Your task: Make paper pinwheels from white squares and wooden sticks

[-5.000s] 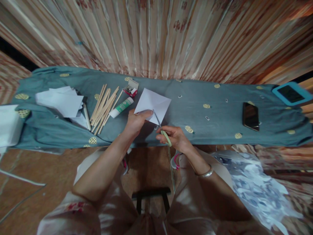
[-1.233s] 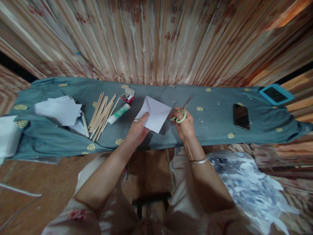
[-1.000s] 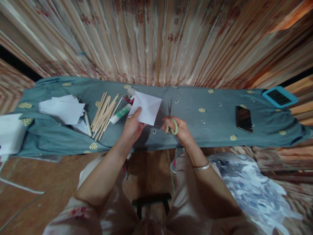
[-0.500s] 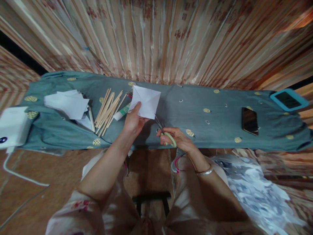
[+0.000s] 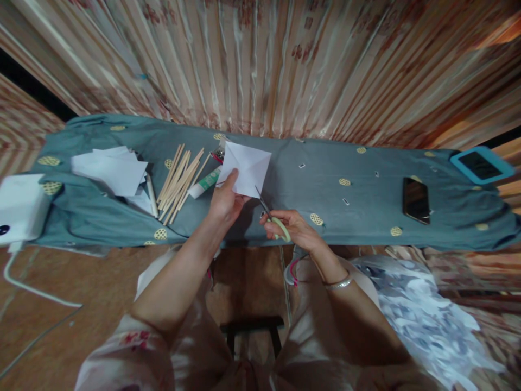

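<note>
Light was dim and mixed: cool over the teal cloth-covered table [image 5: 293,190], warm orange at the upper right of the striped beige-and-brown fabric curtain [image 5: 244,76]. The square white paper sheet [image 5: 249,163] read bright, creases faint. Soft shadow lay on the cloth beside the bare left hand [image 5: 224,202]; the brown floor [image 5: 246,271] below was darker. Wide-angle stretch splayed the curtain folds outward. Edges softened; the pale, crumpled plastic bag [image 5: 423,320] at lower right was smeared.

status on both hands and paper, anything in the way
Left hand holds paper. Right hand on green-handled scissors, blades at paper's near corner. Nothing visibly blocking them.
</note>
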Demonstrator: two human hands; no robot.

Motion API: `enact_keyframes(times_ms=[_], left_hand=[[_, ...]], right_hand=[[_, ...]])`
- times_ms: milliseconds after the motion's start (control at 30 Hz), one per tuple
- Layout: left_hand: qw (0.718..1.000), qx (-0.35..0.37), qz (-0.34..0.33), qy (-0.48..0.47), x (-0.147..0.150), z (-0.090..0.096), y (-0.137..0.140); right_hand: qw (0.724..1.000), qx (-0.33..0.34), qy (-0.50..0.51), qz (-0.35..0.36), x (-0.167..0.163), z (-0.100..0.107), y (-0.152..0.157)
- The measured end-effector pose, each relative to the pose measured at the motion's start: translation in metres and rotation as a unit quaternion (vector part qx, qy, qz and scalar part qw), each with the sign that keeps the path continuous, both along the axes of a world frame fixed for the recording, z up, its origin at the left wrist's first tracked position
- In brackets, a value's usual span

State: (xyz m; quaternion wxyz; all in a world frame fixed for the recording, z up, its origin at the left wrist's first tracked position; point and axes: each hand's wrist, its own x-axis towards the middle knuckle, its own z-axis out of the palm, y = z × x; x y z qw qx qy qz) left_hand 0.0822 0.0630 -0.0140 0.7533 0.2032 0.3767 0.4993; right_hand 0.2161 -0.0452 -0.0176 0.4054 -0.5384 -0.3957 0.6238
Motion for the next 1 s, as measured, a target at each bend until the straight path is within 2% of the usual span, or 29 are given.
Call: enact_keyframes(times_ms=[333,633,1000], left_hand=[[1.0,-0.022,0.012,-0.017,0.001,0.001,-0.001],[0.999,-0.015,0.013,-0.033,0.001,-0.001,0.001],[0.999,-0.012,0.022,-0.037,0.0,-0.002,0.002]], right_hand=[[1.0,-0.027,0.005,-0.008,0.0,-0.007,0.001],[1.0,-0.02,0.009,-0.002,0.0,-0.013,0.001],[0.998,-0.049,0.014,-0.026,-0.003,-0.008,0.003]])
